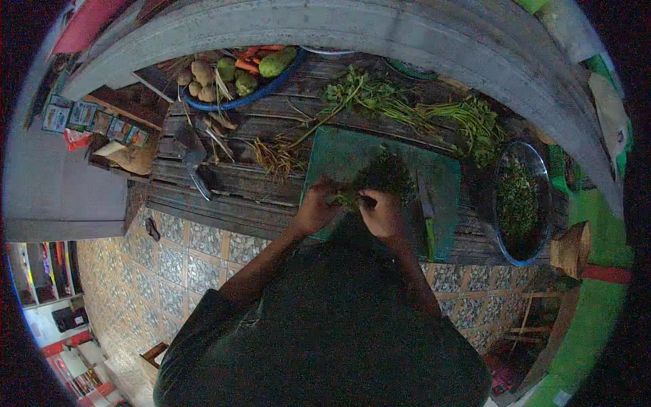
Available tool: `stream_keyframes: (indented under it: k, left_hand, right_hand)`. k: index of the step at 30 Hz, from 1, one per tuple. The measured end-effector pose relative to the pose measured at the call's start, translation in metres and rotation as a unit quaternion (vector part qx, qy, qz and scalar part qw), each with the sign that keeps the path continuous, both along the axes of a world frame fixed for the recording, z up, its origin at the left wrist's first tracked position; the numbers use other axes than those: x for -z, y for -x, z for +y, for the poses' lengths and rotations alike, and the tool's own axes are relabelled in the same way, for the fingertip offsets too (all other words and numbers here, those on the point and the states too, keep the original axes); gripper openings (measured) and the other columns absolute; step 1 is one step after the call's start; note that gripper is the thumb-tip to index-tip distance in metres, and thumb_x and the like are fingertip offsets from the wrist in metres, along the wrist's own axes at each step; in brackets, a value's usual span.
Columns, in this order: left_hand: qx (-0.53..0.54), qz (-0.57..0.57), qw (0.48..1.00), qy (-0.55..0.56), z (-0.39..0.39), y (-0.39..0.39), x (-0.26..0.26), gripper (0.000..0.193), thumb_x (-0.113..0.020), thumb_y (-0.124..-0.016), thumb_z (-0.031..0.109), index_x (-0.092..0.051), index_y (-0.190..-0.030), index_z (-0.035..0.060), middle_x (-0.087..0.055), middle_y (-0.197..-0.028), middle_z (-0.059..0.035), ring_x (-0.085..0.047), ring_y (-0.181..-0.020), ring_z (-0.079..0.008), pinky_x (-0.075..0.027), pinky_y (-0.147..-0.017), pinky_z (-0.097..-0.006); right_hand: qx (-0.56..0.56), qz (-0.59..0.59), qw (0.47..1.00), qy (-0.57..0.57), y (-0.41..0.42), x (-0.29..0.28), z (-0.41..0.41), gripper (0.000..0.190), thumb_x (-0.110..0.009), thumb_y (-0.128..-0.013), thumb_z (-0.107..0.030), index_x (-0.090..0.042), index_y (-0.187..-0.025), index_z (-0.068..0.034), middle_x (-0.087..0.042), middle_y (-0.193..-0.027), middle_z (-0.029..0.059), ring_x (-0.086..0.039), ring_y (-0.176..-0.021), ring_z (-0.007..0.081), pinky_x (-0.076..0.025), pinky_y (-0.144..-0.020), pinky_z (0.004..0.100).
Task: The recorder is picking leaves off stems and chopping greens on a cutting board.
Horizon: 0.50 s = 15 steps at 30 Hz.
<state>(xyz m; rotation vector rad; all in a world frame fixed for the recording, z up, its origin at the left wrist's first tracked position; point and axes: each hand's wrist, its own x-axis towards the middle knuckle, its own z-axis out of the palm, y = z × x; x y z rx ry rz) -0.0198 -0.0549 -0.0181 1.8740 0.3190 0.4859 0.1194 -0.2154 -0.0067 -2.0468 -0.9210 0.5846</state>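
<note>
Both hands meet over the near part of a green cutting board (325,152). Between the fingers of my left hand (319,207) and my right hand (382,209) is a small bunch of leafy greens (347,198), gripped from both sides. Just beyond my right hand, a dark heap of leaves (385,170) rests on the board. To its right lies a knife with a green handle (431,236), its blade pointing away from me. Thin root ends or stems (278,156) are scattered left of the board.
The dark slatted wooden table bears a blue-rimmed basin (239,104) of potatoes, carrots and green vegetables. A cleaver-like blade (192,152) lies left. Long-stemmed greens (376,99) stretch behind the board. At right stand a bowl of chopped greens (518,198) and a woven basket (570,249).
</note>
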Motion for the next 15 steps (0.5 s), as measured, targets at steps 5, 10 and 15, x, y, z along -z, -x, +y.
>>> stream_keyframes:
  k: [5,10,15]
  left_hand:
    - [-0.035,0.125,0.968,0.214,0.004,-0.002,0.007,0.040,-0.076,-0.076,0.003,-0.069,-0.115,-0.0002,-0.066,-0.116,-0.0210,-0.064,-0.106,-0.0352,-0.052,-0.088,-0.0410]
    - [0.016,-0.026,0.999,0.044,0.002,-0.001,0.000,0.028,-0.075,-0.079,0.006,-0.073,-0.107,0.0008,-0.071,-0.097,-0.0168,-0.069,-0.094,-0.0338,-0.053,-0.086,-0.0433]
    - [0.032,0.030,0.997,-0.070,0.008,0.001,0.008,0.029,-0.072,-0.078,0.002,-0.075,-0.107,0.0049,-0.071,-0.098,-0.0180,-0.069,-0.094,-0.0314,-0.054,-0.084,-0.0423]
  right_hand:
    - [0.036,-0.027,0.998,-0.039,0.001,0.010,0.004,0.026,-0.073,-0.092,-0.017,-0.073,-0.108,0.002,-0.074,-0.101,0.0174,-0.072,-0.089,0.0237,-0.058,-0.078,0.0380]
    - [0.009,-0.038,0.999,-0.028,-0.004,0.020,-0.002,0.024,-0.073,-0.091,-0.016,-0.074,-0.107,0.002,-0.074,-0.099,0.0148,-0.072,-0.085,0.0210,-0.058,-0.074,0.0357]
    - [0.008,-0.063,0.997,-0.044,0.000,0.014,0.000,0.021,-0.072,-0.093,-0.015,-0.073,-0.103,0.003,-0.074,-0.099,0.0131,-0.071,-0.082,0.0193,-0.058,-0.070,0.0348]
